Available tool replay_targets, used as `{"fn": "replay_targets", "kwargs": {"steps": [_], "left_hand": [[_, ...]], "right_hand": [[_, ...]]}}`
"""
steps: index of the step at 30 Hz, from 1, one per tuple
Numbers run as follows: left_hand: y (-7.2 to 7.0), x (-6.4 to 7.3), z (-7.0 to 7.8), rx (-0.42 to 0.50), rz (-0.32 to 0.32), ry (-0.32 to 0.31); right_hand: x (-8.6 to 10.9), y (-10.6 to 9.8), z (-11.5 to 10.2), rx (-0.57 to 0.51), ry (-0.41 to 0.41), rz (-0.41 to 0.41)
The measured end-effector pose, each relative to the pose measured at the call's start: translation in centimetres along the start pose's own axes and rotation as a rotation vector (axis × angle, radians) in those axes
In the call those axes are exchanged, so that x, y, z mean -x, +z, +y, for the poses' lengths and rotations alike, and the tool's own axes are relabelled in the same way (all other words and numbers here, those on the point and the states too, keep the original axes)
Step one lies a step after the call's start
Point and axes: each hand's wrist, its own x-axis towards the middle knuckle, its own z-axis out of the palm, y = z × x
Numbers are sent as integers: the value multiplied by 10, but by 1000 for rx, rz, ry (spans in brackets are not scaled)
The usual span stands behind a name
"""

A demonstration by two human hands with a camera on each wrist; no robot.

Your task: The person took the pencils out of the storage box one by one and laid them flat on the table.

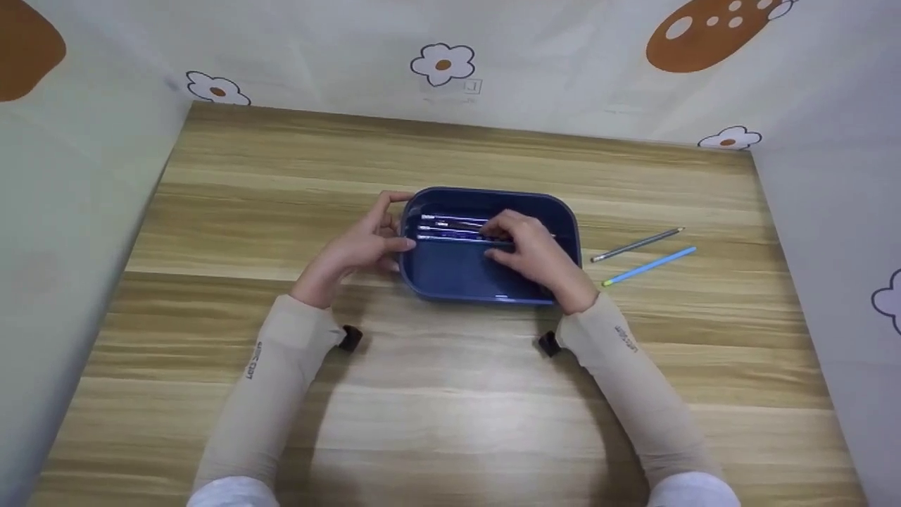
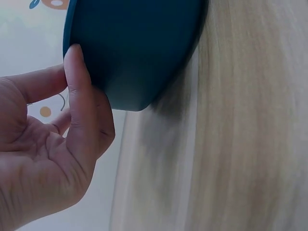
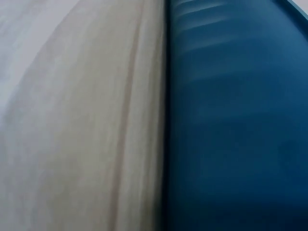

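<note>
A dark blue rectangular box (image 1: 450, 274) with rounded corners lies open-topped in the middle of the table. My left hand (image 1: 359, 243) grips its left end, thumb at the rim and fingers along the outside wall. In the left wrist view, the fingers (image 2: 79, 96) are bent against the box's edge (image 2: 67, 29). Several slim pencils (image 1: 431, 238) lie side by side in the far half of the box. Over their right part is my right hand (image 1: 531, 246), fingertips at the pencils and thumb apart from them. The right wrist view shows only the box's outer wall (image 3: 231, 134) and table.
Right of the box lie a dark grey pencil (image 1: 637, 244) and a bright blue pencil (image 1: 651, 266), both slanting. The wood-grain table (image 1: 450, 394) is bordered by pale patterned walls (image 1: 338, 63) at the back and sides. Small black devices (image 1: 350, 338) stick out from both wrists.
</note>
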Motion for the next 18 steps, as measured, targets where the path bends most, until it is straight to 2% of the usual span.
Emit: {"fn": "replay_targets", "kwargs": {"steps": [9,18], "left_hand": [[0,-1,-4,75,-7,-5],[2,0,-4,69,5,-10]], "right_hand": [[-1,2,-1,84,2,-54],[-1,4,-4,176,-14,-110]]}}
